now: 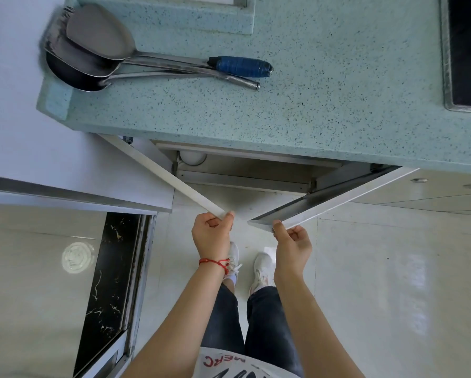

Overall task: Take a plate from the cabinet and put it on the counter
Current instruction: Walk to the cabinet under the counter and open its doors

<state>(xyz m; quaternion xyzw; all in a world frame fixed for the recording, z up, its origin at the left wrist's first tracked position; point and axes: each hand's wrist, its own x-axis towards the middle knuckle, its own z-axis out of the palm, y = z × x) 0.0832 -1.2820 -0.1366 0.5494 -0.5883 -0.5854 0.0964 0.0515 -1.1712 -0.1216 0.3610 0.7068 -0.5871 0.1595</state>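
Gripping both cabinet doors (171, 181), left hand (211, 236) and right hand (293, 245) fingers clamped; inside seemingly dim.

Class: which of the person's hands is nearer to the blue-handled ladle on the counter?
Left. The left hand grips the left cabinet door's edge, below the ladle; the right hand holds the right door, further to the right.

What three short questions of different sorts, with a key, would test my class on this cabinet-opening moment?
1. True or false: both cabinet doors are swung open.
2. Which hand wears the red string bracelet: A left, B right?
3. Fill in: the blue-handled ladle lies on the ____.

Key: 1 true: the left hand grips the left door, the right hand the right door. 2 A. 3 counter.
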